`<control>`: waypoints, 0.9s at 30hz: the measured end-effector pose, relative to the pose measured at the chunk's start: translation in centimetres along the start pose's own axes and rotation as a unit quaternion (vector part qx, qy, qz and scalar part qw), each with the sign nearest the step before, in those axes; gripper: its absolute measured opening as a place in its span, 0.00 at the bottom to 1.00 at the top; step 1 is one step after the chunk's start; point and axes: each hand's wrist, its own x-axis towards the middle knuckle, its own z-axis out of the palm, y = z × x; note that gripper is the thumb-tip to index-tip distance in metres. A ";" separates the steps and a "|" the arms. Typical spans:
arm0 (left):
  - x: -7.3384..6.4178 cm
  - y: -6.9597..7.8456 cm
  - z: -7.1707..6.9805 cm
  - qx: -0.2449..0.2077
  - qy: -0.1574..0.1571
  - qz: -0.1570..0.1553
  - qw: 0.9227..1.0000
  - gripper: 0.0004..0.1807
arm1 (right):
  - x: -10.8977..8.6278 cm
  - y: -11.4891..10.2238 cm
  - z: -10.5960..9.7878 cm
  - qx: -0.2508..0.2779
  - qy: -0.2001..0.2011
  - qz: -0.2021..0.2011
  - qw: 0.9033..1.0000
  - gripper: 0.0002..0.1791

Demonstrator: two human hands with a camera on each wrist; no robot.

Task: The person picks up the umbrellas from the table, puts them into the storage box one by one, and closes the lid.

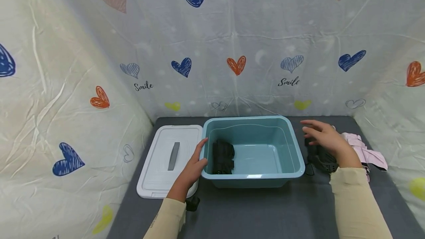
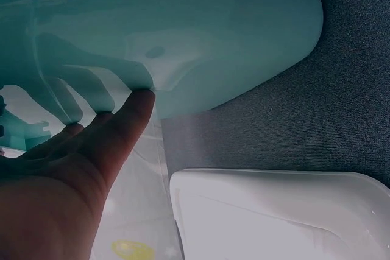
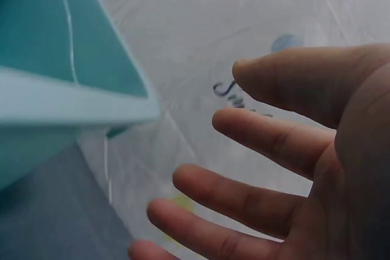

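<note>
A blue-green plastic bin (image 1: 247,180) stands on the dark table, with a folded black item (image 1: 223,157) inside at its left end; its kind is hard to tell. My left hand (image 1: 193,167) touches the bin's left side, and its straight fingertips meet the outer wall (image 2: 231,22) in the left wrist view. To the right of the bin my right hand (image 1: 327,139) hovers with fingers spread, holding nothing. Below that hand lies a black object (image 1: 323,159) with a perforated edge, partly hidden by the hand. Pink cloth (image 1: 368,154) lies just beyond it.
A white lid (image 1: 156,172) with a grey handle lies left of the bin, close against it. Beside the left wrist is a small black thing (image 1: 192,203). A heart-printed curtain (image 1: 212,47) encloses the table (image 1: 245,213) at the back and sides.
</note>
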 end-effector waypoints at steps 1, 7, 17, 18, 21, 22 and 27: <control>0.3 -0.5 0.0 -0.001 0.000 -0.002 1.000 0.40 | -0.1 0.2 0.0 -0.006 0.002 0.003 1.000 0.35; 1.2 -2.4 0.2 -0.007 0.009 0.007 1.000 0.40 | -0.1 1.6 -0.2 -0.041 0.019 0.013 0.999 0.36; 1.1 -2.4 0.4 -0.004 0.021 0.017 1.000 0.40 | 0.6 3.7 -0.4 -0.051 0.047 0.079 0.994 0.45; 1.1 -2.4 0.4 -0.004 0.020 0.016 1.000 0.40 | 0.7 4.0 -0.4 -0.054 0.052 0.085 0.994 0.46; 1.2 -2.5 0.3 -0.002 0.020 0.016 1.000 0.40 | 0.9 4.7 -0.2 -0.077 0.070 0.098 0.990 0.46; 1.2 -2.5 0.3 -0.001 0.021 0.015 1.000 0.40 | 1.0 4.9 -0.1 -0.088 0.076 0.100 0.988 0.46; 1.2 -2.6 0.4 -0.004 0.019 0.017 1.000 0.40 | 1.0 5.9 0.0 -0.134 0.098 0.107 0.980 0.44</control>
